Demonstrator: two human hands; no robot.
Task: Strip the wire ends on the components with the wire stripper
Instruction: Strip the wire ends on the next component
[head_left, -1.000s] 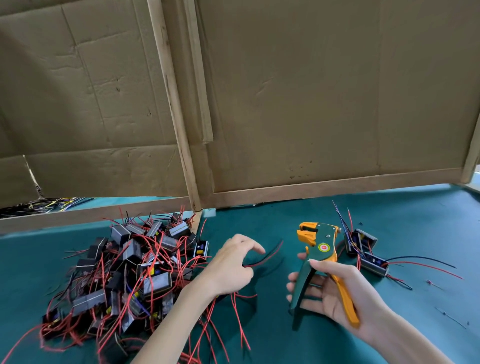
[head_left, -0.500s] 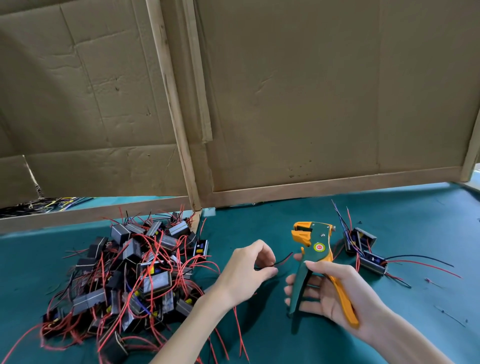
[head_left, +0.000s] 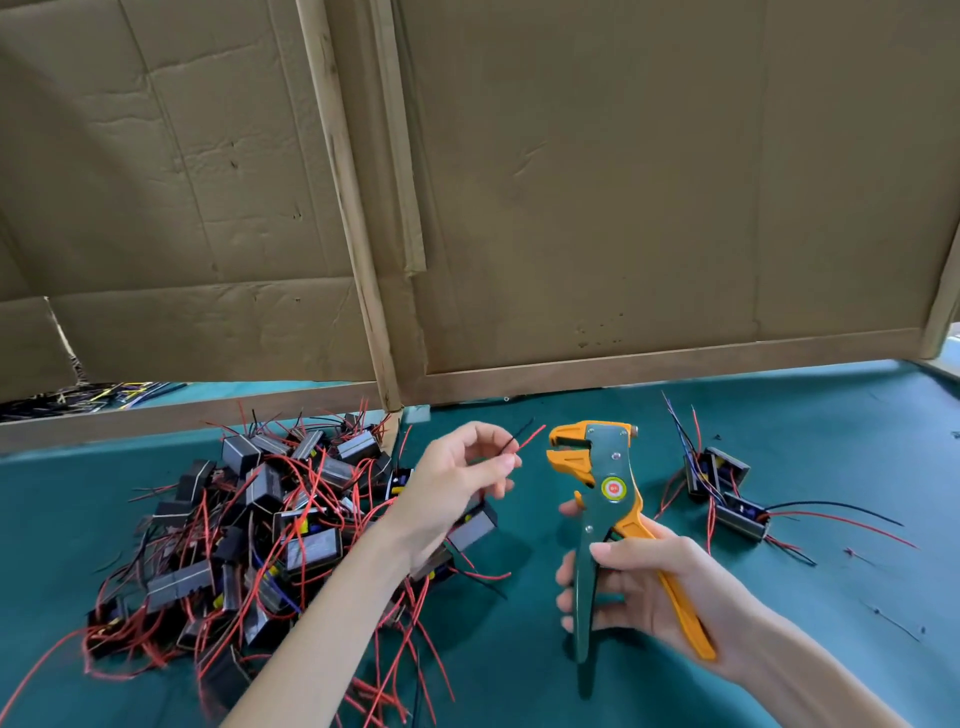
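My left hand (head_left: 457, 483) pinches a red wire and a black wire (head_left: 524, 441) near their ends, lifted above the table. A black box component (head_left: 475, 527) hangs from them under my palm. My right hand (head_left: 654, 587) grips the handles of the green and orange wire stripper (head_left: 602, 499), held upright with its orange jaws open. The wire tips point at the jaws and stand a short gap to their left.
A big heap of black components with red wires (head_left: 249, 530) lies at the left on the green mat (head_left: 831, 597). Three components with wires (head_left: 727, 493) lie at the right. Cardboard panels in wooden frames (head_left: 623, 374) wall off the back.
My left hand has pulled a component out of the heap and risen with its wires pinched, moving right toward the stripper. My right hand has raised the stripper more upright.
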